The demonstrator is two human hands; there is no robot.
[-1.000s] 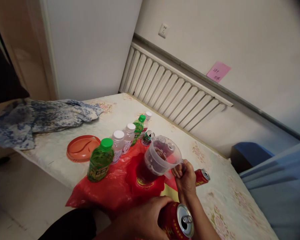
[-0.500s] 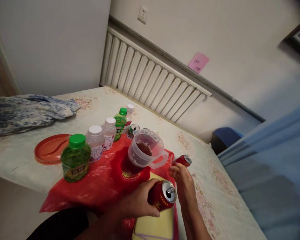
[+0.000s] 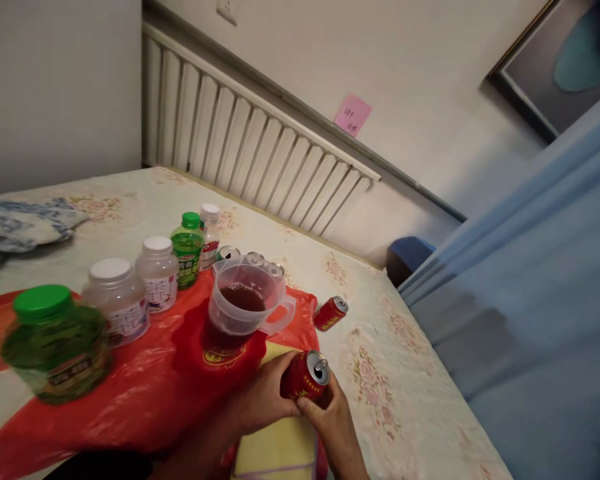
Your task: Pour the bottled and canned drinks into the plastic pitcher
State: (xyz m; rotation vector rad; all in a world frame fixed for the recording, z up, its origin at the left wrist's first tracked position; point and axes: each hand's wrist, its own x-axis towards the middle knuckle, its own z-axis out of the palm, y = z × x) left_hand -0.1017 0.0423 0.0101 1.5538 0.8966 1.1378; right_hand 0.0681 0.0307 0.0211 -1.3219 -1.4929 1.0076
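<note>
Between both hands is a red drink can [image 3: 300, 377], its top opened and its tab raised. My left hand [image 3: 265, 393] wraps its left side, and my right hand [image 3: 330, 413] grips its right side with the thumb at the front. Just beyond it stands a clear plastic measuring jug [image 3: 245, 300] with dark brown liquid inside, its handle turned to the right. A second opened red can [image 3: 331, 313] stands to the right of the jug, apart from my hands. Beneath my hands lies a yellow cloth [image 3: 280, 447].
On the left, a row holds green-capped bottles [image 3: 55, 347], white-capped jars [image 3: 116, 300] and more cans [image 3: 255, 259] behind the jug. A red plastic sheet [image 3: 145, 387] covers part of the flowered tablecloth [image 3: 380, 380]. A blue curtain [image 3: 525, 287] hangs at right.
My right hand has left the second red can, which now stands on the tablecloth, and has come to the can in my left hand. The view has shifted right.
</note>
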